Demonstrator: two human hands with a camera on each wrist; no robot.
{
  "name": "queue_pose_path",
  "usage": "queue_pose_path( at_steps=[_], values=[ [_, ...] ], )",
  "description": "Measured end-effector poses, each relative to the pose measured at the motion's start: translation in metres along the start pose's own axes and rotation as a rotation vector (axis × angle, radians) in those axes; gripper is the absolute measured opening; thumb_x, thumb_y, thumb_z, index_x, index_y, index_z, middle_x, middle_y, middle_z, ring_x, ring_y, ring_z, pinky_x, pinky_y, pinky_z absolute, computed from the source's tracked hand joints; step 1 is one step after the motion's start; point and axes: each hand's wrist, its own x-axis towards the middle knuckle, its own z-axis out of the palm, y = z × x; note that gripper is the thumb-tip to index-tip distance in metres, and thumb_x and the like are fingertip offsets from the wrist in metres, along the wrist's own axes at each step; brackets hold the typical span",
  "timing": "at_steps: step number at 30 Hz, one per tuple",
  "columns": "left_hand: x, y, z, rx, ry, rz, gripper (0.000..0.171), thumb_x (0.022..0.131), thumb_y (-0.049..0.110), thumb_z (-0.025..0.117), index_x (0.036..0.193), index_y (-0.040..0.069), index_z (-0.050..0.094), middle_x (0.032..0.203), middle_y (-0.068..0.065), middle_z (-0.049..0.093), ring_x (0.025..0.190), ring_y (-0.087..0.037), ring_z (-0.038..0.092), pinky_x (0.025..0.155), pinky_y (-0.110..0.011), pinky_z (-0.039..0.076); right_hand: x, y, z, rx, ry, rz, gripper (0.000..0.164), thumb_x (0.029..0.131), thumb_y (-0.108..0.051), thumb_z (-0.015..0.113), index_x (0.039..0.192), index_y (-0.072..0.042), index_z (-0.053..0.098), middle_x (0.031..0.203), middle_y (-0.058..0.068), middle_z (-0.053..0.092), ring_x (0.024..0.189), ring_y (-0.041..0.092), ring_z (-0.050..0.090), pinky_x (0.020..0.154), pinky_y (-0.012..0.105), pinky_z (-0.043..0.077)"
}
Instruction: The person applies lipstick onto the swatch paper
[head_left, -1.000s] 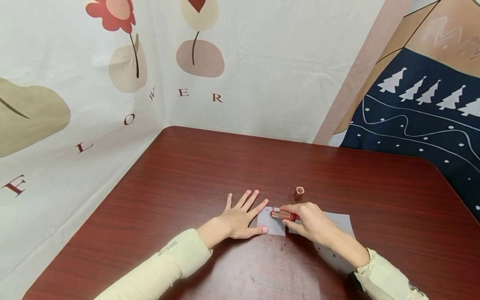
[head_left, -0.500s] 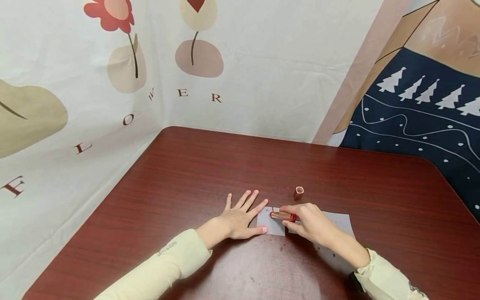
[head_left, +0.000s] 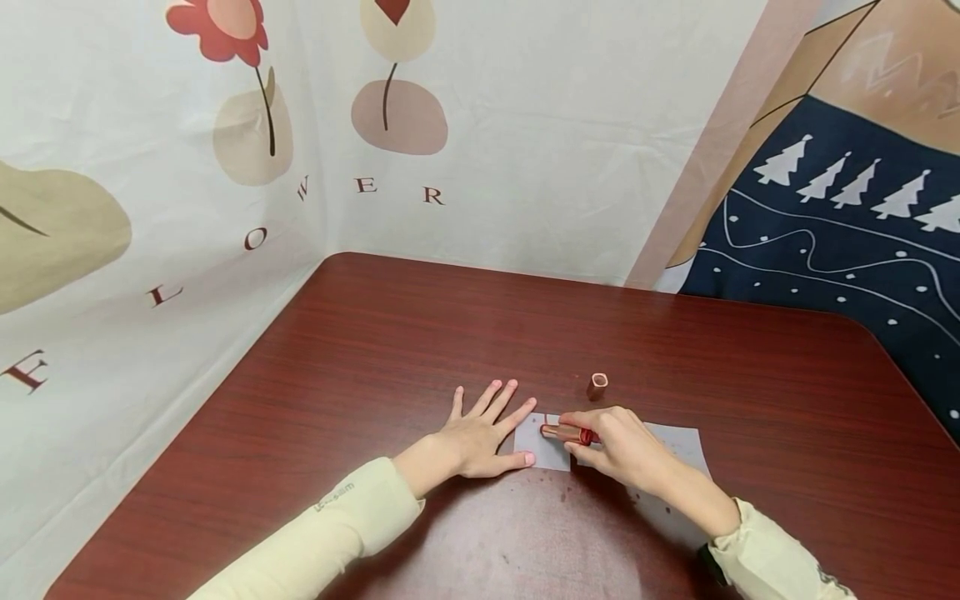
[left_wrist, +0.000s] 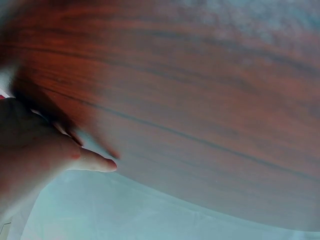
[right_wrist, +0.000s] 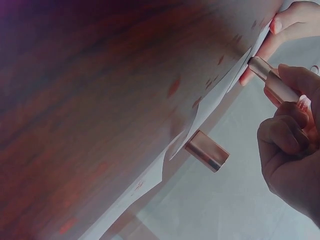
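Observation:
A small white card (head_left: 551, 457) lies on the table. My left hand (head_left: 476, 442) is spread flat beside it, and the thumb presses its near left corner. In the left wrist view, part of the left hand (left_wrist: 55, 155) shows against the wood. My right hand (head_left: 618, 446) pinches a rose-gold lipstick tube (head_left: 567, 432) between thumb and fingers. The tube (right_wrist: 272, 82) slants, and its far end meets the card; a short red line shows there. Behind the right hand, an open rose-gold lipstick cap (head_left: 597, 387) stands upright on the table.
A larger white sheet (head_left: 686, 446) with small red marks lies under and beyond the right wrist. Dark red spots dot the brown table (head_left: 420, 333) near the card. Printed cloth (head_left: 525, 150) hangs behind the table and along its left side.
The lipstick's end has slid very slightly toward the near side of the card. The left hand and the cap keep their places.

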Motion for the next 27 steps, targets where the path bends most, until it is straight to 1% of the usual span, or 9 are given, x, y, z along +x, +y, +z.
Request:
queue_pose_path(
  at_steps=[11, 13, 16, 21, 24, 27],
  values=[
    [-0.004, 0.005, -0.008, 0.017, -0.003, -0.001, 0.076, 0.087, 0.070, 0.031, 0.150, 0.033, 0.009, 0.156, 0.000, -0.003, 0.141, -0.019, -0.004, 0.103, -0.061, -0.001, -0.001, 0.000, 0.000, 0.003, -0.008, 0.000, 0.029, 0.080, -0.012, 0.073, 0.106, -0.001, 0.068, 0.071, -0.010, 0.059, 0.049, -0.002, 0.029, 0.043, 0.018, 0.028],
    [-0.004, 0.005, -0.007, 0.018, -0.003, -0.003, 0.076, 0.087, 0.070, 0.031, 0.150, 0.034, 0.009, 0.156, 0.000, -0.003, 0.141, -0.019, -0.004, 0.104, -0.061, -0.001, -0.001, 0.000, 0.000, 0.005, -0.008, -0.002, 0.029, 0.080, -0.012, 0.073, 0.107, -0.001, 0.068, 0.071, -0.011, 0.058, 0.050, -0.003, 0.029, 0.043, 0.018, 0.028],
    [-0.003, 0.005, -0.006, 0.008, 0.001, -0.003, 0.077, 0.087, 0.070, 0.032, 0.150, 0.034, 0.009, 0.156, 0.000, -0.003, 0.141, -0.019, -0.004, 0.103, -0.062, -0.001, -0.002, 0.000, 0.000, 0.009, -0.016, 0.000, 0.029, 0.081, -0.013, 0.072, 0.107, -0.002, 0.068, 0.067, -0.013, 0.053, 0.049, -0.003, 0.028, 0.043, 0.018, 0.028],
    [0.000, 0.001, 0.000, -0.007, 0.004, -0.001, 0.078, 0.085, 0.073, 0.031, 0.150, 0.036, 0.006, 0.156, 0.001, -0.007, 0.140, -0.018, -0.007, 0.102, -0.062, -0.004, -0.003, 0.000, 0.000, 0.019, -0.026, 0.004, 0.028, 0.082, -0.013, 0.071, 0.108, -0.004, 0.068, 0.062, -0.016, 0.047, 0.048, -0.003, 0.027, 0.042, 0.018, 0.026],
    [0.002, -0.001, 0.004, -0.011, 0.013, 0.002, 0.079, 0.084, 0.074, 0.028, 0.149, 0.037, 0.004, 0.155, 0.002, -0.008, 0.140, -0.018, -0.009, 0.102, -0.062, -0.005, -0.003, 0.000, 0.000, 0.023, -0.028, 0.004, 0.028, 0.082, -0.013, 0.071, 0.108, -0.004, 0.068, 0.062, -0.016, 0.047, 0.048, -0.003, 0.027, 0.042, 0.018, 0.026],
    [0.002, -0.002, 0.005, -0.015, 0.019, 0.004, 0.078, 0.084, 0.075, 0.027, 0.149, 0.037, 0.005, 0.155, 0.002, -0.008, 0.140, -0.017, -0.008, 0.102, -0.062, -0.006, -0.003, -0.001, 0.000, 0.021, -0.028, 0.003, 0.027, 0.082, -0.013, 0.071, 0.107, -0.004, 0.068, 0.063, -0.016, 0.049, 0.048, -0.003, 0.027, 0.043, 0.018, 0.026]
  ],
)
